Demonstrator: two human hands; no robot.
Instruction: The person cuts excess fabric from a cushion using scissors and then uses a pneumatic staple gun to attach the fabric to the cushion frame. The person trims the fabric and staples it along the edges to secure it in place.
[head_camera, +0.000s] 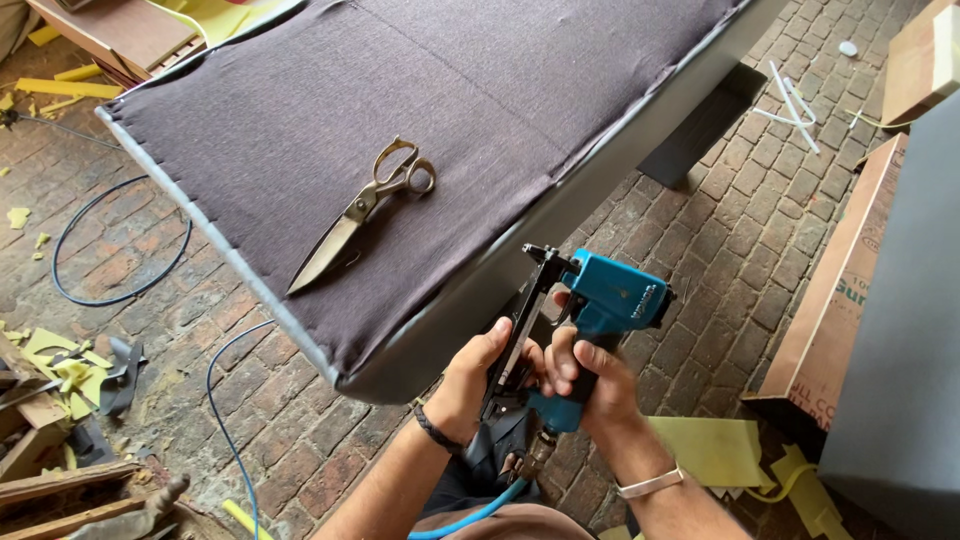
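Staple gun (590, 330), blue and air-fed, sits just off the near corner of the fabric-covered panel (400, 130), nose pointing up and away. Right hand (585, 375) is wrapped around its grip; left hand (480, 375) clasps the black magazine. Scissors (360, 210) lie mid-panel.

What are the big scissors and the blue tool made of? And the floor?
The scissors look like metal: dull grey blades, brassy worn handles. The blue tool, held by the left hand and right hand, seems painted metal or hard plastic with a black metal nose; hard to tell which. The floor looks like rough reddish-brown brick with visible joints.
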